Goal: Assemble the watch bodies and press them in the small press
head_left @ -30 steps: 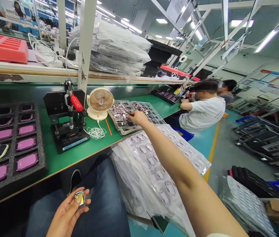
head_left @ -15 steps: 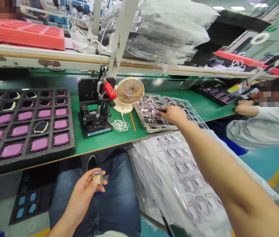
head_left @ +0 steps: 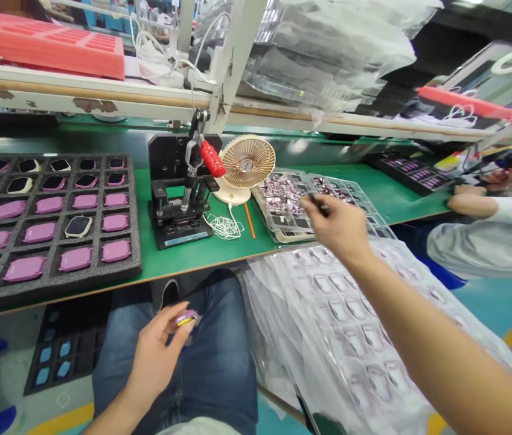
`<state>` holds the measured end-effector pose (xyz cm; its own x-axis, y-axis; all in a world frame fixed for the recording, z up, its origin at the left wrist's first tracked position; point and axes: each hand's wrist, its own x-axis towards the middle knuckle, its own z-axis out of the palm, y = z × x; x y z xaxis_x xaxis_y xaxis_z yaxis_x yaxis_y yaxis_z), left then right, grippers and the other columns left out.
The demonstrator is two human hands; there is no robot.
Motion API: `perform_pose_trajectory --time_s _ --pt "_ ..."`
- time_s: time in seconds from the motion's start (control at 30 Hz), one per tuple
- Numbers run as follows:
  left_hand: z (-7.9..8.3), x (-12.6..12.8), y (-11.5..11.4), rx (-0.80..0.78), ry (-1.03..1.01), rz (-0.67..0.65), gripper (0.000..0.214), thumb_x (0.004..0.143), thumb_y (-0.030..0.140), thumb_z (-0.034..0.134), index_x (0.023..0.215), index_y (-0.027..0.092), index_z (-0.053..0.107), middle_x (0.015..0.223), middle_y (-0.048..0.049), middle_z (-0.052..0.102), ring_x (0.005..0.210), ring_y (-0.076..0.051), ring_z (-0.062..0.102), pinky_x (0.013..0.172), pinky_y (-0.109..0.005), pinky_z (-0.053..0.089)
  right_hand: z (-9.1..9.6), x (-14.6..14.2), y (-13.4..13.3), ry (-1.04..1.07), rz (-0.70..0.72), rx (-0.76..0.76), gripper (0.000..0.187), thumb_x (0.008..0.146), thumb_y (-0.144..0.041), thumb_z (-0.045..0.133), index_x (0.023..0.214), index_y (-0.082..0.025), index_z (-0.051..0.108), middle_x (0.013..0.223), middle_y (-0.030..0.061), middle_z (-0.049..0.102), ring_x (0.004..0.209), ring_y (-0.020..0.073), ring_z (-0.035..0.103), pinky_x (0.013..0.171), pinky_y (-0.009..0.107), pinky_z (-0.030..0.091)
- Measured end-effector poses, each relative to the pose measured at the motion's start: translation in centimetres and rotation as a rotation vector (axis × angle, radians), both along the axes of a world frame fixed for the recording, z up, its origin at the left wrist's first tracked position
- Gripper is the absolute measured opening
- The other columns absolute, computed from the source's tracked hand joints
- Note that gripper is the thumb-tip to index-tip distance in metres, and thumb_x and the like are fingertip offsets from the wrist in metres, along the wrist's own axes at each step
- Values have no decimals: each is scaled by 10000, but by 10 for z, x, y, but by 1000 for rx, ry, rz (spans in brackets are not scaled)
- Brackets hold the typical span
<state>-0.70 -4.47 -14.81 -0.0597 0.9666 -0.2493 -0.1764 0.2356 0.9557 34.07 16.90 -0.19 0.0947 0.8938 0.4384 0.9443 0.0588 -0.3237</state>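
Over my lap, my left hand (head_left: 160, 344) pinches a small purple watch case (head_left: 186, 318) between thumb and fingers. The case is tilted, and a strip of yellow shows at its edge. My right hand (head_left: 340, 223) is stretched out above the clear plastic tray (head_left: 292, 232), its fingers closed around a slim dark tool (head_left: 322, 205) that is mostly hidden. A heap of small shiny purple-pink parts (head_left: 281, 192) lies on that tray, just left of the fingers.
A black foam tray (head_left: 134, 241) of watches and purple cases lies left on the green bench. A black toggle press (head_left: 179, 232) with a red handle, a fan (head_left: 247, 162) and an orange stick (head_left: 249, 220) stand mid-bench. Bagged blister trays (head_left: 292, 302) lie right of my legs. A co-worker's sleeve (head_left: 486, 241) is at right.
My left hand has turned the watch case so that it shows more edge-on. My right hand has lifted back slightly from the heap of parts. The view has shifted a little.
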Motion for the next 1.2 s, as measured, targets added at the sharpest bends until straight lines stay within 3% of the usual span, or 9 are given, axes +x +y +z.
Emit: perform_pose_trajectory --time_s 0.07,0.17,0.27,0.53,0.7,0.83,1.0,1.2 --pt "-1 2 -1 82 170 1 380 881 364 801 1239 251 748 1134 -87 813 1038 -260 754 938 -363 571 -10 -45 -49 186 340 -142 241 975 -421 639 1046 -253 798 1032 76 812 944 270 752 857 358 562" --pt "3 5 -3 189 343 -16 293 877 335 798 1160 269 761 1070 -62 829 932 -246 769 863 -343 580 -31 -105 -117 382 744 -421 178 1009 -329 613 1026 -292 786 1000 43 796 927 224 744 852 333 578" --pt "10 5 -5 281 437 -39 218 885 303 780 1100 272 773 1039 -56 828 856 -236 762 796 -331 583 -48 -137 -152 515 904 -483 202 1028 -260 589 1096 -264 780 1052 72 764 940 199 726 835 309 577" --pt "17 4 -7 519 603 -18 184 946 184 699 1112 257 728 971 -37 794 785 -188 721 756 -295 579 -60 -143 -157 579 869 -477 156 997 -211 628 1043 -235 775 1007 74 749 913 195 708 806 303 551" --pt "13 7 -4 732 691 23 290 924 32 658 1121 239 704 1072 -79 787 1013 -232 743 961 -386 572 -62 -150 -164 671 617 -627 124 981 -297 666 991 -243 777 939 35 765 874 210 711 805 316 536" --pt "2 10 -2 784 769 51 350 898 -7 664 1140 240 715 1094 -94 779 1023 -240 743 961 -404 587 -66 -157 -166 857 491 -781 215 960 -421 681 976 -248 807 958 20 797 923 236 724 870 334 540" --pt "-7 11 -1 814 808 72 396 876 -26 682 1168 236 732 1087 -114 768 1017 -259 735 934 -415 603 -70 -162 -165 1048 316 -939 312 787 -526 816 795 -216 790 826 18 783 833 228 713 848 337 548" --pt "-10 8 -2 841 846 70 397 864 -48 683 1152 222 725 1097 -123 763 1024 -263 724 944 -434 596 -71 -164 -166 1106 229 -985 311 737 -514 858 731 -213 777 724 -11 725 758 188 664 828 314 534"
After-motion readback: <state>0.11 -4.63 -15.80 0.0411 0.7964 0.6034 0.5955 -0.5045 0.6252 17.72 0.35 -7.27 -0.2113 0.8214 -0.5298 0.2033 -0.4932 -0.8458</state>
